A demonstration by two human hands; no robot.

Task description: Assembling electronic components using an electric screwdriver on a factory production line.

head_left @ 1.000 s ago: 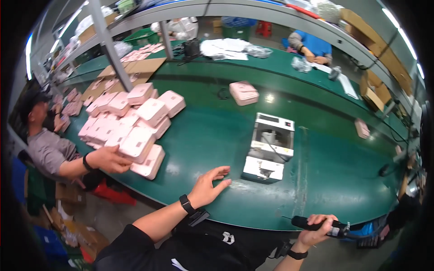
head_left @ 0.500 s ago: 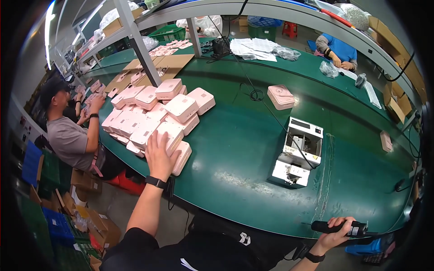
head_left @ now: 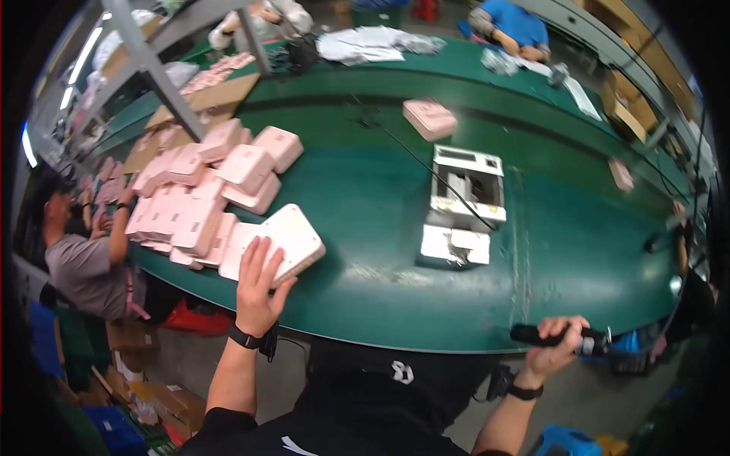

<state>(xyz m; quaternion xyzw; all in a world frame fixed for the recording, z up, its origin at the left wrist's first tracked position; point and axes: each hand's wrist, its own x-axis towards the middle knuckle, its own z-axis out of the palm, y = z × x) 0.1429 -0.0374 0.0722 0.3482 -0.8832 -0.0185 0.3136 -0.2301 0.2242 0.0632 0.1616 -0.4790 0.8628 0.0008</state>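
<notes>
My left hand (head_left: 261, 300) has its fingers on top of a pale pink plastic case (head_left: 298, 237) and its thumb along the near side. The case is tilted and rests partly over another one at the right edge of a heap of pink cases (head_left: 194, 220). A black electric screwdriver (head_left: 531, 333) lies in the closed fingers of my right hand (head_left: 559, 346), above the table's front edge, its tip pointing left. Between the hands, farther back, stands a white screw feeder (head_left: 468, 216) with an open top.
A single pink case (head_left: 430, 119) lies behind the feeder, and a small pink piece (head_left: 620, 173) far right. A black cable (head_left: 426, 171) hangs over the green table (head_left: 372, 292). At left a person (head_left: 87, 243) handles pink parts; others sit across. A metal post (head_left: 163, 80) rises behind the heap.
My left hand has taken hold of a pink case at the heap's near right and tilted it up. The whole view has shifted, so the table appears farther left and higher. My right hand still holds the screwdriver.
</notes>
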